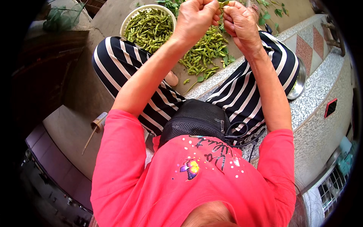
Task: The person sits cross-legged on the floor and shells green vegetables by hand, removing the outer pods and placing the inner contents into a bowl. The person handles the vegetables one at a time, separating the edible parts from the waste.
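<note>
At the top of the view, my left hand and my right hand meet, fingertips pinched on a green bean pod between them. The pod is mostly hidden by my fingers. Below and to the left of them stands a round pale basin heaped with green bean pods. Under my hands a loose pile of pods lies on the floor between my legs, with some leaves mixed in.
Leafy bean stalks lie beyond my hands. By my right knee, a metal bowl is partly hidden on a speckled stone step. A phone lies farther right. At left is a can with a stick. A black mesh bag rests on my lap.
</note>
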Available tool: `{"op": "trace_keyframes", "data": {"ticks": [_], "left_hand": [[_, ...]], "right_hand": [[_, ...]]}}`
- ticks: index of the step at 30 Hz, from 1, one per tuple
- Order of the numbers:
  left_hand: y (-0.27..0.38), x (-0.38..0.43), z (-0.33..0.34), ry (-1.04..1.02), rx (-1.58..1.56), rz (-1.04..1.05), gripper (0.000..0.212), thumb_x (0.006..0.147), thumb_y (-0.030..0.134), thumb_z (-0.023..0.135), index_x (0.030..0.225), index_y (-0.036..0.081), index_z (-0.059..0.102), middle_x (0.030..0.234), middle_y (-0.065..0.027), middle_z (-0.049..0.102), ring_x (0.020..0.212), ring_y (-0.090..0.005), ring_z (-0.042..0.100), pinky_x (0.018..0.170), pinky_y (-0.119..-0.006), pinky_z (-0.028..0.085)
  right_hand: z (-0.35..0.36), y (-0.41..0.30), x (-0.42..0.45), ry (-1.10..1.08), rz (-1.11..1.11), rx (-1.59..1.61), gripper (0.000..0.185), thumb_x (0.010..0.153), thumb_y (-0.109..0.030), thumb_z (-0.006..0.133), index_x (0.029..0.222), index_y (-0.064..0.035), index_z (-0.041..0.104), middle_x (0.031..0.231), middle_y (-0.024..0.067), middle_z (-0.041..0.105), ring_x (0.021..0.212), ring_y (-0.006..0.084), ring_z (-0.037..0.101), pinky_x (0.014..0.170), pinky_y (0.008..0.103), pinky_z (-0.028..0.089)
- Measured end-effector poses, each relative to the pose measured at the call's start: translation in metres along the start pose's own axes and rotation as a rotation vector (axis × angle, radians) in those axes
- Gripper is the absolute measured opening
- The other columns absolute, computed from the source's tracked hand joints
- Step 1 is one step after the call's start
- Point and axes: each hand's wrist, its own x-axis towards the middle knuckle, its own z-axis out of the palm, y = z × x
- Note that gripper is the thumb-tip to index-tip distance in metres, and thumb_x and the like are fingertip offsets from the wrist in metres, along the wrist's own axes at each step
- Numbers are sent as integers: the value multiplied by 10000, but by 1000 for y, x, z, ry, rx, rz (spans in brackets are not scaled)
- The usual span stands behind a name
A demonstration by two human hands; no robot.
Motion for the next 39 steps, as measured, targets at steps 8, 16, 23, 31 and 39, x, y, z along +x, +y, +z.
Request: {"op": "trace_keyframes", "data": {"ticks": [8,16,23,31,39], "left_hand": [[-9,3,-13,44,40,0,144,958,149,552,911,16,581,741,-43,622,617,-99,575,554,-226,471],[-23,-14,-9,57,427,311,170,899,127,600,896,-42,589,730,-101,609,655,-175,573,574,-299,456],[-31,-18,-13,-56,-42,-74,202,953,215,562,884,26,557,697,18,534,586,-47,455,521,-209,383],[-65,-30,-23,-93,505,33,401,906,229,604,1186,-23,468,841,-127,644,774,-244,633,739,-344,522],[-136,17,-137,419,1181,-650,695,797,199,650,1359,-1,292,1372,-248,315,1296,-356,316,1051,-494,341]], "right_hand": [[7,2,-2,126,-42,-187,101,933,-117,497,907,-46,564,598,-53,462,427,24,369,372,172,256],[-13,18,-4,-212,54,-329,291,985,-344,536,820,-104,522,629,-86,400,514,0,327,435,172,244],[-13,18,-7,-234,145,-203,245,989,-313,530,844,-116,530,648,-75,417,509,-1,334,432,146,246],[-30,6,7,-44,20,-55,89,959,-137,518,967,-71,577,710,-34,503,499,11,381,418,142,272],[-25,-6,3,-51,8,-14,92,942,-102,516,996,-68,582,711,-32,515,494,12,390,404,146,267]]}}
